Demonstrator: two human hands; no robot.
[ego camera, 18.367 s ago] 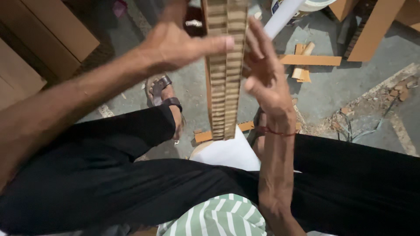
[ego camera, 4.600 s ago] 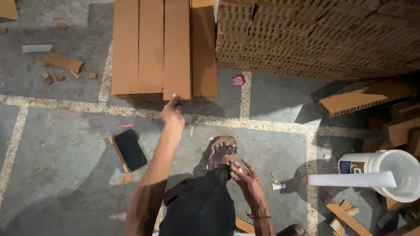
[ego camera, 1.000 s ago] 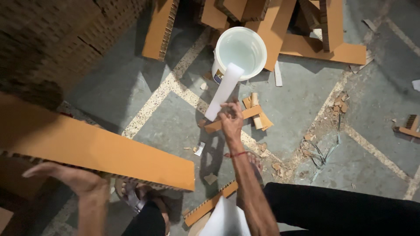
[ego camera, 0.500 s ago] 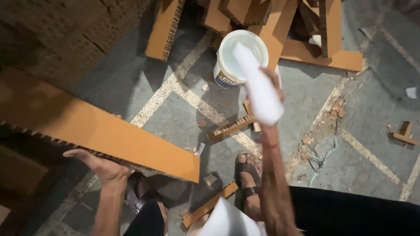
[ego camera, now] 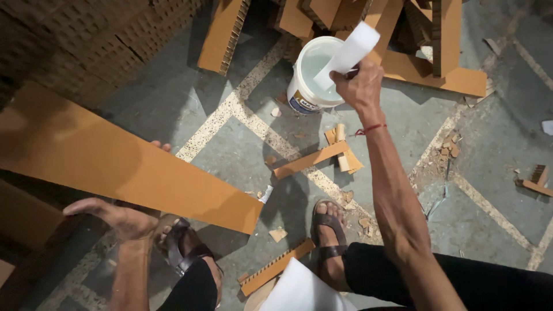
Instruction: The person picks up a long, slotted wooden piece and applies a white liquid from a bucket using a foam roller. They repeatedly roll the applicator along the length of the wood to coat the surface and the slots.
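— Where's the board sitting?

— I'm propping the long cardboard board (ego camera: 132, 167) on its lower edge with my left hand (ego camera: 124, 216), fingers spread wide under it. My right hand (ego camera: 360, 86) is gripping the white roller (ego camera: 348, 52) tight, just over the white bucket (ego camera: 308, 95).

— Advice?

— I'm judging it best to keep the board level and the roller over the bucket, so drips stay off the floor (ego camera: 472, 219).
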